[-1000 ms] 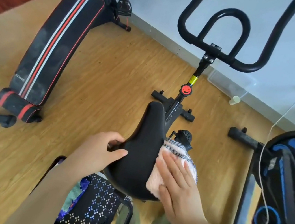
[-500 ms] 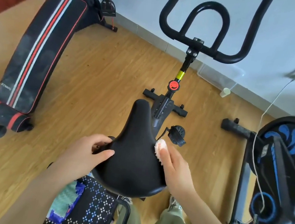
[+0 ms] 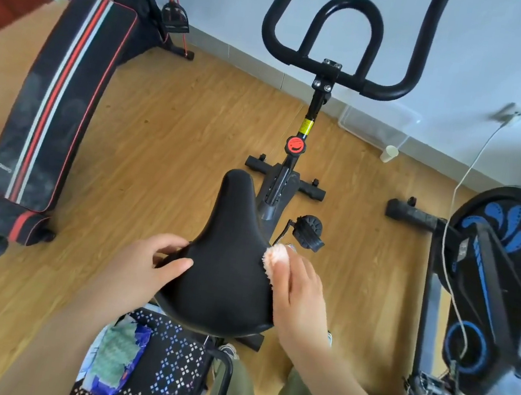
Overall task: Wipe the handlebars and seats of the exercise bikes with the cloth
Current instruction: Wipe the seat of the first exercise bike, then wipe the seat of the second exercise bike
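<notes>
Since a second ago the cloth (image 3: 274, 256) has slid off the top of the seat (image 3: 227, 259) and down its right edge; only a pale fluffy tuft shows past the fingertips. Right hand (image 3: 300, 298) lies over it with fingers nearly straight and together, pressing it against the seat's flank. Left hand (image 3: 139, 267) pinches the opposite edge, thumb on top and fingers curled at the rim, bracing the saddle. I judge the cloth light, soft and limp, so it bunches and slips unless held flat under the palm. The seat looks padded with a matte cover that should drag a little on the cloth. It sits on a fixed post, so steadying it at the wide rear edge suits it. Farther off, the black handlebars (image 3: 333, 73) look hard and smooth, best wiped with the cloth wrapped round the tube
</notes>
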